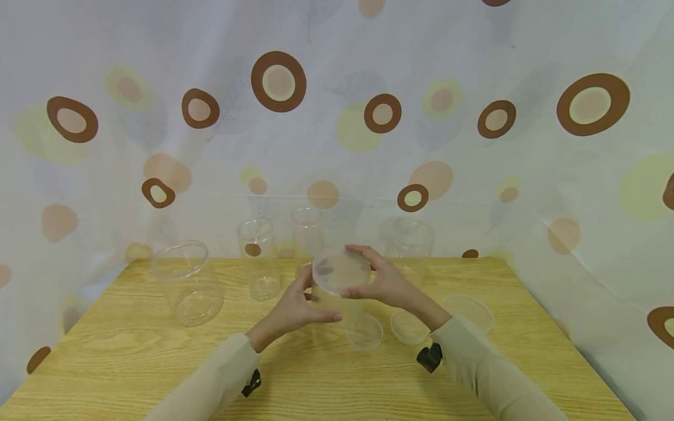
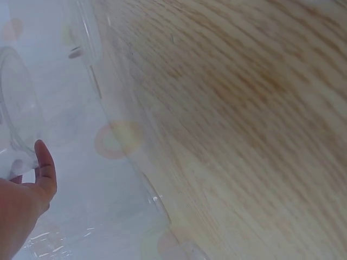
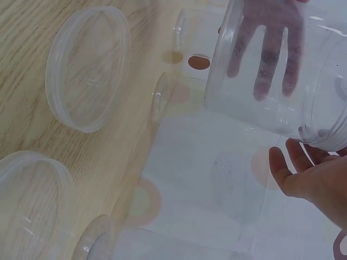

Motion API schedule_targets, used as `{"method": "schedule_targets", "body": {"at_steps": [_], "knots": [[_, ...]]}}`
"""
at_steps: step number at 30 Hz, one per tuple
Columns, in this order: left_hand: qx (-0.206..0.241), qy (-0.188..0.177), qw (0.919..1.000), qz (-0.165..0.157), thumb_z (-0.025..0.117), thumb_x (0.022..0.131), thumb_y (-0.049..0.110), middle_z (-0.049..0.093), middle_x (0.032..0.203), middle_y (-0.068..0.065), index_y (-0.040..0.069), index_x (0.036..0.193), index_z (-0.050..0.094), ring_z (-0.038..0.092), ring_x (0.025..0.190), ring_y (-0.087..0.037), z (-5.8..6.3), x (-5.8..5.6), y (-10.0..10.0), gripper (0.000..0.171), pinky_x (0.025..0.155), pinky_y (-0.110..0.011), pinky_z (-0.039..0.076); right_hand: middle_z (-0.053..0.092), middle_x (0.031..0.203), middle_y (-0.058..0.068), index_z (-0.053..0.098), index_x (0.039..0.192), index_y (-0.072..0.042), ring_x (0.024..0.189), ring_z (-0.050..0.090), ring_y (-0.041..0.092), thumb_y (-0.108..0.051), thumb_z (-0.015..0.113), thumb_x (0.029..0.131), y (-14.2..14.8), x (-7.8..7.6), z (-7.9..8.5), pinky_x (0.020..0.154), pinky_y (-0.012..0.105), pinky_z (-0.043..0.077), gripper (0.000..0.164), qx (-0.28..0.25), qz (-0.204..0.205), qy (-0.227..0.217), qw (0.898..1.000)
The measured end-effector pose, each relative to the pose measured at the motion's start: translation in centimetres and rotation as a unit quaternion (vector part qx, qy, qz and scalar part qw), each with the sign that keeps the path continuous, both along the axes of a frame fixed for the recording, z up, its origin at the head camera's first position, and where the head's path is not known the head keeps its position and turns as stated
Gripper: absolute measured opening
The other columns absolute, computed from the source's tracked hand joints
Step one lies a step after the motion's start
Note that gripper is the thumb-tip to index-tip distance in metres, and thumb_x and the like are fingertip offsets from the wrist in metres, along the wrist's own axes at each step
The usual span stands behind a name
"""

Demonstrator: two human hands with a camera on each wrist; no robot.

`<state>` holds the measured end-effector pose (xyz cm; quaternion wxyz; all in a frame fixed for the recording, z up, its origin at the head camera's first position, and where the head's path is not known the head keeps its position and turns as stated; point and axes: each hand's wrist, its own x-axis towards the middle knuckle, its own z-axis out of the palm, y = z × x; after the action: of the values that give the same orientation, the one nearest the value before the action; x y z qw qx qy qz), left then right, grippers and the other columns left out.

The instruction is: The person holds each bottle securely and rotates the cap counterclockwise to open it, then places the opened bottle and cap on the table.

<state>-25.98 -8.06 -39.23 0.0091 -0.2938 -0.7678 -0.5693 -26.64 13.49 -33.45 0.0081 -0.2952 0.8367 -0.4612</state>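
A clear plastic jar (image 1: 329, 299) is held up over the table between both hands, its round translucent lid (image 1: 342, 272) tilted toward me. My left hand (image 1: 289, 307) grips the jar's side, with the thumb stretched along the front; its fingers show through the clear wall in the right wrist view. Around the lid's edge, my right hand (image 1: 387, 283) curls with thumb and fingers at opposite sides of the rim. The right wrist view shows the jar (image 3: 225, 100) lying sideways in the picture, with the right hand (image 3: 317, 179) at its lidded end.
Three clear lids lie on the wooden table (image 1: 326, 386): one lid (image 1: 364, 332) below the jar, another lid (image 1: 409, 327) beside it, and a larger lid (image 1: 471, 313) behind the right forearm. Open clear jars stand at left (image 1: 189, 286), centre (image 1: 258, 260) and right (image 1: 411, 242), before a patterned curtain (image 1: 337, 152).
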Motion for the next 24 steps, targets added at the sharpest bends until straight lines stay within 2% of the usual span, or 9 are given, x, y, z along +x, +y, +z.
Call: {"method": "schedule_targets", "body": {"at_steps": [3,8,13,18,24], "knots": [[0.002,-0.002,0.9999,-0.017,0.081,0.066,0.007,0.040,0.138,-0.013,0.017,0.143,0.025,0.045,0.117,-0.031,0.9,0.6,-0.1,0.096,0.085,-0.045,0.045,0.038,0.137,0.010,0.034,0.139,-0.017,0.114,0.046,0.032,-0.034,0.079,0.070,0.1,-0.1,0.1,0.089,0.047,0.043,0.084,0.000,0.012,-0.011,1.000],[-0.010,0.003,0.9996,-0.025,0.080,0.067,0.008,0.043,0.136,-0.016,0.011,0.142,0.027,0.049,0.112,-0.029,2.3,1.5,-0.2,0.092,0.081,-0.042,0.046,0.044,0.134,0.008,0.040,0.136,-0.015,0.112,0.048,0.031,-0.029,0.079,0.070,0.1,-0.1,0.1,0.091,0.049,0.041,0.078,-0.003,0.010,0.015,1.000],[-0.016,0.002,0.9996,-0.023,0.081,0.065,0.008,0.044,0.135,-0.014,0.013,0.142,0.030,0.052,0.108,-0.026,2.4,1.5,-0.2,0.092,0.076,-0.040,0.049,0.046,0.131,0.008,0.043,0.134,-0.011,0.112,0.048,0.027,-0.025,0.080,0.069,0.3,-0.3,-0.1,0.091,0.047,0.040,0.076,-0.009,0.021,0.028,0.999],[-0.008,-0.003,0.9995,-0.031,0.082,0.063,0.008,0.047,0.132,-0.013,0.014,0.141,0.031,0.054,0.105,-0.022,2.3,1.4,-0.2,0.093,0.070,-0.034,0.051,0.046,0.132,0.009,0.041,0.135,-0.010,0.114,0.047,0.028,-0.024,0.080,0.069,0.6,-0.4,-0.1,0.089,0.047,0.041,0.077,-0.007,0.049,0.030,0.998],[0.016,-0.020,0.9967,-0.077,0.082,0.065,0.010,0.044,0.134,-0.015,0.013,0.142,0.029,0.052,0.109,-0.024,2.3,1.2,-0.5,0.094,0.078,-0.054,0.046,0.043,0.134,0.006,0.038,0.138,-0.018,0.116,0.045,0.027,-0.021,0.077,0.073,1.1,-0.7,0.1,0.091,0.049,0.039,0.075,-0.013,0.109,0.014,0.994]]}}
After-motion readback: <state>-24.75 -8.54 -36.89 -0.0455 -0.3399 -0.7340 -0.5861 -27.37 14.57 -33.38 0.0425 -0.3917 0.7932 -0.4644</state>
